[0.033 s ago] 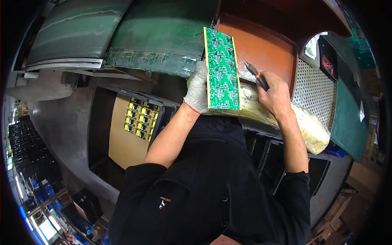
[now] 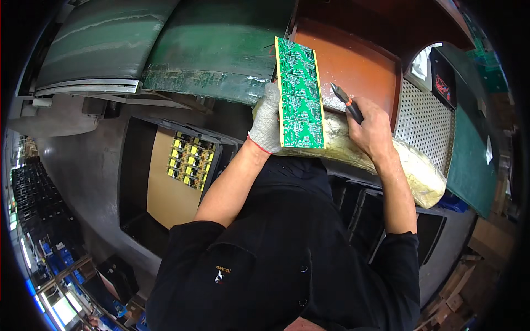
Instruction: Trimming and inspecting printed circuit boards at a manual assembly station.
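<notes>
Your gloved left hand pinches the green circuit-board panel by its edge, apparently keeping its face clear; rightward, your bare right hand clasps pliers.

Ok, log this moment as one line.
Left hand: gloved, gripping green circuit board | Right hand: bare, holding pliers | Pliers: tips apart from board

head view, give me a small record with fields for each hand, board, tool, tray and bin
left hand: gloved, holding the board's left edge
right hand: bare, gripping the tool
board: green, long, yellow strips on both long edges
tool: pliers, tip right of the board, apart from it
tray: orange-brown, beyond the hands
bin: black, left of the person, holding boards with yellow parts
</notes>
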`<action>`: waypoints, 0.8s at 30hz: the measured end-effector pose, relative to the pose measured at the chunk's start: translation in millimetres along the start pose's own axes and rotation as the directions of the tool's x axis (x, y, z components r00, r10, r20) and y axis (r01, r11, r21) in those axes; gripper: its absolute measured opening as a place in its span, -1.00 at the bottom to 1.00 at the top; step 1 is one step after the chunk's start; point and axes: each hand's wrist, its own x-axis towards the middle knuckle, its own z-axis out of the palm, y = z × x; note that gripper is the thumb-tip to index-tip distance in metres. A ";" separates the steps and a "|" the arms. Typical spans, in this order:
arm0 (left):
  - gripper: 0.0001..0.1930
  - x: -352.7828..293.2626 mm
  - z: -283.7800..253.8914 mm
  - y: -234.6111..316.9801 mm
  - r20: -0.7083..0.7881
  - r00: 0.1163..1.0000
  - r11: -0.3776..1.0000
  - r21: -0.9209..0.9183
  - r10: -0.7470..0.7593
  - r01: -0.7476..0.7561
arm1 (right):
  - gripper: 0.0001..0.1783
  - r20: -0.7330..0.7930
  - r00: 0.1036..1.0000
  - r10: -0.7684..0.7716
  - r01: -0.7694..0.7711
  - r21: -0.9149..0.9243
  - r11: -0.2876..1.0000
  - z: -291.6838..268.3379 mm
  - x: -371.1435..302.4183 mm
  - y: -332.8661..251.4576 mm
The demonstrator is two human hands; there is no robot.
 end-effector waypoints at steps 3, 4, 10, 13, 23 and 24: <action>-0.23 -1.4 1.5 1.8 0.007 1.000 1.000 -0.009 -0.006 0.006 | -0.71 0.106 0.993 0.060 -0.061 0.012 0.998 -4.3 0.3 -4.9; -0.23 -1.5 2.4 1.6 0.009 1.000 1.000 -0.010 -0.007 0.007 | -0.71 0.105 0.993 0.062 -0.063 0.010 0.998 -4.5 -0.1 -5.0; -0.24 -1.6 3.3 0.6 0.003 1.000 1.000 0.010 0.003 -0.003 | -0.72 -0.029 1.000 0.004 -0.004 -0.012 1.000 -0.9 0.1 0.1; -0.24 -2.4 -1.9 0.3 -0.014 1.000 1.000 0.029 0.009 -0.009 | -0.73 -0.014 0.996 0.082 -0.083 -0.036 0.996 -0.9 -0.4 6.3; -0.23 -2.6 -5.1 1.0 -0.020 0.999 0.999 -0.027 -0.037 0.036 | -0.74 0.145 0.978 0.149 -0.142 -0.059 0.988 3.8 -3.7 9.3; -0.23 -2.3 -4.3 1.4 -0.018 0.999 0.999 -0.026 -0.038 0.038 | -0.74 0.144 0.978 0.150 -0.143 -0.059 0.988 4.0 -2.8 7.9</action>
